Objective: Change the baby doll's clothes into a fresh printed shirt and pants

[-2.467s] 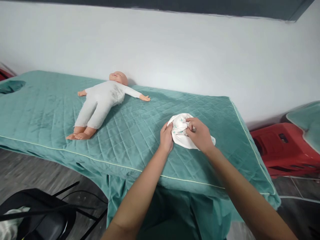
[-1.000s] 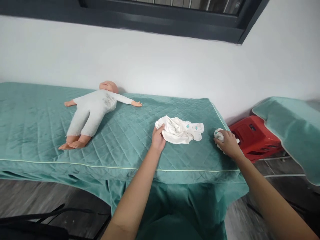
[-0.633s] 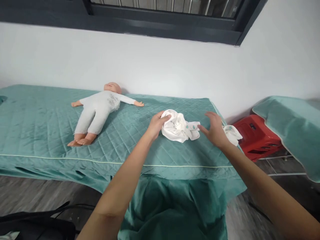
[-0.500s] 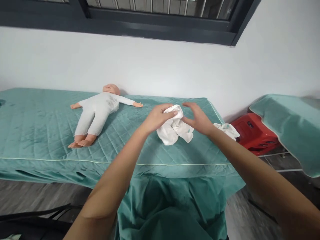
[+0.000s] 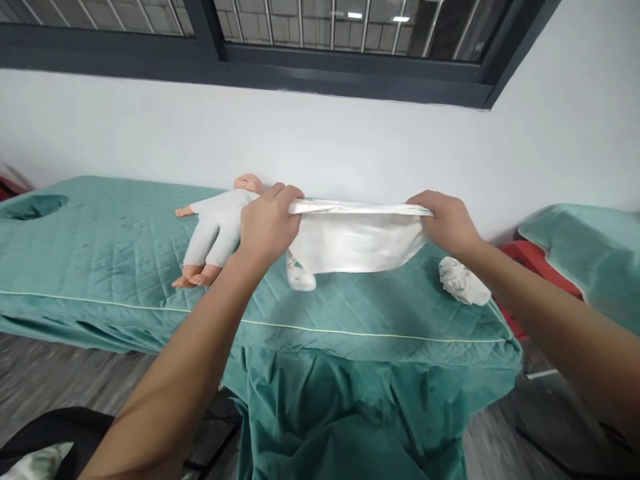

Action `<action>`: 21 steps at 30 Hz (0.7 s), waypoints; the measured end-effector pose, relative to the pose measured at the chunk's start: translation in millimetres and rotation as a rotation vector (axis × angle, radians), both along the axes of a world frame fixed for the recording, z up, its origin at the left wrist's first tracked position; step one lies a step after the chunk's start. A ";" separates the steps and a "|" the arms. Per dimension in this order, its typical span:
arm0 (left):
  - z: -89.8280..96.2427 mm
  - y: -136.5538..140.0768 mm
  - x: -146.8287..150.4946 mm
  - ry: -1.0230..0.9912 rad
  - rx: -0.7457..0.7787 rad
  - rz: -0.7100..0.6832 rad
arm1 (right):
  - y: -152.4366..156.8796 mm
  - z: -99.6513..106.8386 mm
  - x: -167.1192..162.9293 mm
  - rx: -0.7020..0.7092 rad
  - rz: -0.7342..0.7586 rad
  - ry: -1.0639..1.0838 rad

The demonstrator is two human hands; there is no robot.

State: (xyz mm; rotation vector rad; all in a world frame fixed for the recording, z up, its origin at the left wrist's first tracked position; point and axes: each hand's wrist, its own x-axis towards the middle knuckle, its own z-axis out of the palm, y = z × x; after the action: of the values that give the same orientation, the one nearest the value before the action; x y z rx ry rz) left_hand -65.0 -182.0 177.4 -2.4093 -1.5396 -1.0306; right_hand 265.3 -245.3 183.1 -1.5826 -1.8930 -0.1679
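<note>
A white cloth garment (image 5: pixel 357 243) with small printed marks is stretched level between my two hands, above the green padded bed. My left hand (image 5: pixel 273 223) is closed on its left end, and my right hand (image 5: pixel 445 220) grips the right end. One corner of the fabric dangles below my left hand. Behind my left hand lies a baby doll (image 5: pixel 220 227) in a pale grey suit, on its back; its arm on that side is hidden. A crumpled white printed cloth (image 5: pixel 464 281) rests near my right forearm.
The green quilted bed cover (image 5: pixel 110 253) runs along the white wall beneath a dark-framed window (image 5: pixel 350 73). Past the bed's right end stand a red plastic chair (image 5: pixel 543 267) and another green-covered surface (image 5: pixel 605 253). A black item (image 5: pixel 55 427) is at lower left.
The bunched white garment has been spread out sideways as my hands moved apart. My right hand, open before, now grips its right end. The view has shifted left.
</note>
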 end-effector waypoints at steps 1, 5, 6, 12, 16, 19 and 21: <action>-5.3 2.6 -3.8 -0.057 -0.012 -0.013 | -6.9 -1.3 3.4 -0.008 -0.041 0.046; -21.1 11.8 -12.9 -0.240 -0.141 -0.083 | -28.3 -9.9 22.2 -0.039 -0.203 0.200; -23.8 15.5 -13.6 -0.250 -0.196 -0.098 | -30.0 -13.4 28.7 -0.048 -0.238 0.213; -59.9 48.8 4.5 -0.121 -0.375 -0.042 | -4.5 -57.5 52.2 -0.311 -0.400 0.008; -110.0 40.8 48.3 -0.106 -0.186 0.045 | 21.2 -112.9 10.5 -0.276 -0.405 -0.207; -148.0 21.6 85.3 -0.115 -0.314 -0.138 | 33.7 -157.7 -40.1 -0.253 -0.181 -0.165; -167.4 15.9 102.7 -0.163 -0.481 -0.224 | 41.4 -180.2 -65.7 -0.288 -0.109 -0.149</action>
State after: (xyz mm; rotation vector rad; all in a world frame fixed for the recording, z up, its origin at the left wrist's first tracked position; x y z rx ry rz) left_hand 37.6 -166.1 10.0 -2.9407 -1.7724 -1.0075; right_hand 199.5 -203.9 2.9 -1.9139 -2.0158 -0.0633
